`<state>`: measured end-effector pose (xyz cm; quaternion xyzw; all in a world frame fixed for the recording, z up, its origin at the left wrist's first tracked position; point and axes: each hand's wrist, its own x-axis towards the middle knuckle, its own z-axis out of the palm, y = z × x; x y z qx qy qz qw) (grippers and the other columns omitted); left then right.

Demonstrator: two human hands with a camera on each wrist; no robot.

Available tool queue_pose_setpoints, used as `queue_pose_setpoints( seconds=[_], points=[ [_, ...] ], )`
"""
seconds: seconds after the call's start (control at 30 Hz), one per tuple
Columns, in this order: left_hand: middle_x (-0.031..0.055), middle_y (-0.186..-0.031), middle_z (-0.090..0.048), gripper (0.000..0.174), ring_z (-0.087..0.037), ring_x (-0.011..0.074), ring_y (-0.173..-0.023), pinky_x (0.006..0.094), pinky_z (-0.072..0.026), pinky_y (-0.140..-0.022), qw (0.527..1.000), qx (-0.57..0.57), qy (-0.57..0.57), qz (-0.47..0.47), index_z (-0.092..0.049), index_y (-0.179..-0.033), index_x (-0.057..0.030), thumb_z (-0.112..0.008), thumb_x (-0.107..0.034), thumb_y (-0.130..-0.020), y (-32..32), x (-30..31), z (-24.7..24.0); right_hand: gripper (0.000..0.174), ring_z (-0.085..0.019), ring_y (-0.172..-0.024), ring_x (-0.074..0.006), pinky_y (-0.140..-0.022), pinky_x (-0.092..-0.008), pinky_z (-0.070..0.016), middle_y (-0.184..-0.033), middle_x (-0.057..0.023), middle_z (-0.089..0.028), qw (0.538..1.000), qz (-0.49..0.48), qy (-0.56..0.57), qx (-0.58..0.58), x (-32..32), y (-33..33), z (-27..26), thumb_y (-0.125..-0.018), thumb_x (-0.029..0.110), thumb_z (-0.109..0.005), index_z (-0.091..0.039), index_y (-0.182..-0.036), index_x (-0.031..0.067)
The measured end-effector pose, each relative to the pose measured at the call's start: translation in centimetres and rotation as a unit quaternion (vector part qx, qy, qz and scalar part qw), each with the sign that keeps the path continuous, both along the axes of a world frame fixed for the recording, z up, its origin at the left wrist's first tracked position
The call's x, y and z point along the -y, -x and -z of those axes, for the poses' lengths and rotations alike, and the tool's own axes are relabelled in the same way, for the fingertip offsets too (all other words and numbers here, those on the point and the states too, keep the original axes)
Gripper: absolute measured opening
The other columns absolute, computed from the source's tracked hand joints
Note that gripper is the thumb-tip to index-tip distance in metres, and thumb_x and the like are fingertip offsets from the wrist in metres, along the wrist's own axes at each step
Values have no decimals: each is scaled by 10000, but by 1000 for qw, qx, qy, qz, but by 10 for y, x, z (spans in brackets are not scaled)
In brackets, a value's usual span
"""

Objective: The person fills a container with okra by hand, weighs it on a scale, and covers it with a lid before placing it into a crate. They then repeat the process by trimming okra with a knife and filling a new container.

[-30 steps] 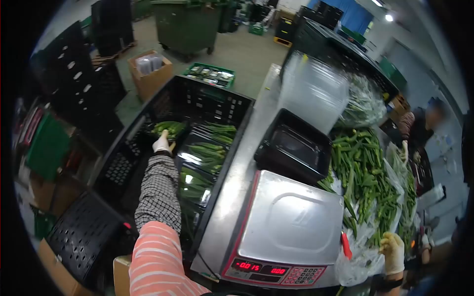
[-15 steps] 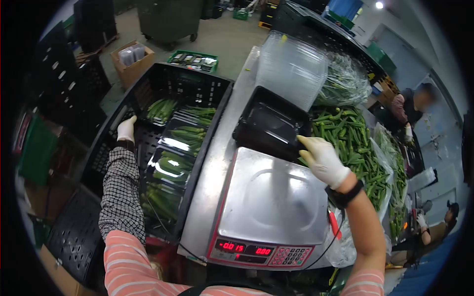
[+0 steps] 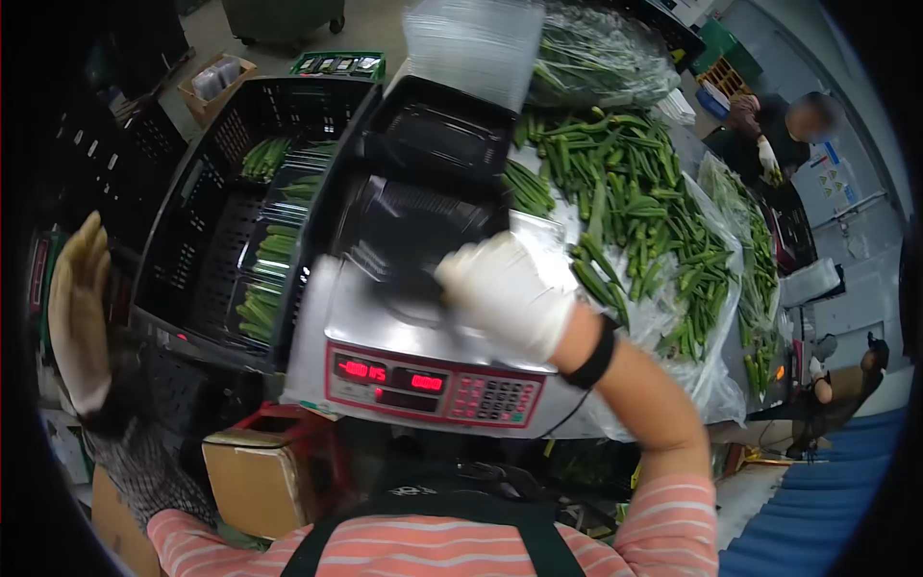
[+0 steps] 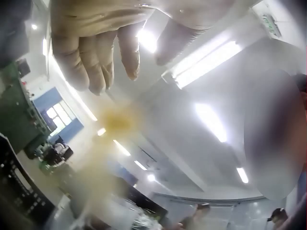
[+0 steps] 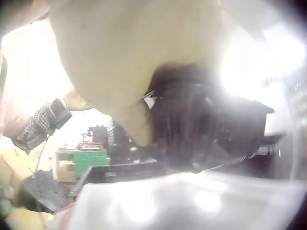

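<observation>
A black plastic tray (image 3: 409,216), blurred by motion, is tilted over the metal pan of the weighing scale (image 3: 361,313). My gloved right hand (image 3: 514,293) grips its near edge; in the right wrist view the thumb lies against the dark tray (image 5: 211,127). Behind it sits another black tray (image 3: 447,120). My gloved left hand (image 3: 82,313) is raised at the far left, fingers straight and holding nothing. The left wrist view shows those fingers (image 4: 96,62) against the ceiling. Loose okra (image 3: 625,183) is heaped on plastic sheeting right of the scale.
A black crate (image 3: 216,231) left of the scale holds packed trays of okra (image 3: 274,250). Clear plastic lids (image 3: 471,48) are stacked at the back, beside a bag of greens (image 3: 601,58). Another person (image 3: 784,135) stands at the far right. A cardboard box (image 3: 255,481) is below the crate.
My left hand has let go of an okra pack in the crate and swung out left. The right hand has come in from the right, taken a black tray and brought it over the scale.
</observation>
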<state>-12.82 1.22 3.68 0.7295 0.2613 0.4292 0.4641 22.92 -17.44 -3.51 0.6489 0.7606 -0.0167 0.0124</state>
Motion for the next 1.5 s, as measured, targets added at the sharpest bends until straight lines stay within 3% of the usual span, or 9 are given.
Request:
queue_pose_setpoints(
  seconds=[0.13,0.2,0.37,0.6,0.87,1.1,1.17,1.4,1.5],
  points=[
    [202,-1147,-543,331,-544,262,-1012,380,-394,-935,986,17,75,145,-554,-1023,22,-529,-270,-871,-77,109,13,203,-609,-767,-294,-753,-394,-449,-793,-139,-615,995,-5,-19,-96,33,-4,22,-687,177,-653,-593,-826,41],
    [197,-1071,-585,307,-577,255,-943,373,-427,-897,976,-12,137,167,-581,-951,44,-552,-245,-852,-116,161,21,296,-580,-877,-320,-810,-402,-426,-893,-167,-601,928,-25,-183,-324,63,-39,10,-695,159,-663,-583,-930,-2],
    [162,-1022,-618,219,-599,213,-944,303,-461,-855,878,-33,398,264,-597,-1004,60,-489,-85,-880,-218,266,79,254,-580,-818,-353,-708,-410,-470,-881,-182,-592,934,343,7,-99,177,-200,70,-797,241,-602,-595,-915,16],
    [164,-1083,-590,265,-588,222,-969,328,-463,-860,780,-20,560,279,-543,-1075,64,-456,-135,-923,-354,334,150,229,-578,-755,-408,-682,-437,-464,-725,-209,-605,893,387,42,-225,236,-273,127,-735,236,-589,-593,-779,12],
    [143,-1084,-571,313,-575,236,-978,347,-458,-858,669,126,710,182,-500,-1123,26,-515,-197,-904,-421,354,186,137,-507,-543,-124,-535,-274,-432,-603,-64,-549,876,221,97,-418,253,-215,67,-777,103,-630,-602,-861,-2],
    [149,-1050,-592,227,-605,201,-874,321,-499,-766,732,28,652,193,-557,-1021,21,-529,-162,-889,-399,354,193,382,-600,-767,-354,-680,-409,-479,-837,-203,-611,943,240,-61,-224,168,-261,108,-778,377,-618,-617,-848,2],
    [152,-1056,-593,252,-608,196,-861,312,-504,-743,734,34,654,181,-540,-1059,22,-520,-169,-896,-398,353,191,416,-598,-778,-374,-706,-431,-472,-832,-210,-616,947,261,62,-175,141,-260,133,-758,413,-598,-611,-828,3],
    [126,-1101,-575,360,-577,197,-953,339,-466,-840,727,124,663,128,-463,-1178,5,-545,-194,-889,-404,333,188,274,-600,-695,-367,-633,-400,-477,-733,-229,-603,866,297,98,-390,161,-256,92,-750,246,-580,-605,-814,-20],
    [103,-1109,-558,378,-554,177,-974,318,-453,-843,720,197,655,117,-466,-1179,-1,-572,-201,-877,-413,332,187,285,-599,-721,-367,-675,-374,-485,-839,-225,-601,903,138,84,-398,185,-219,76,-750,235,-637,-614,-885,-15]
  ],
)
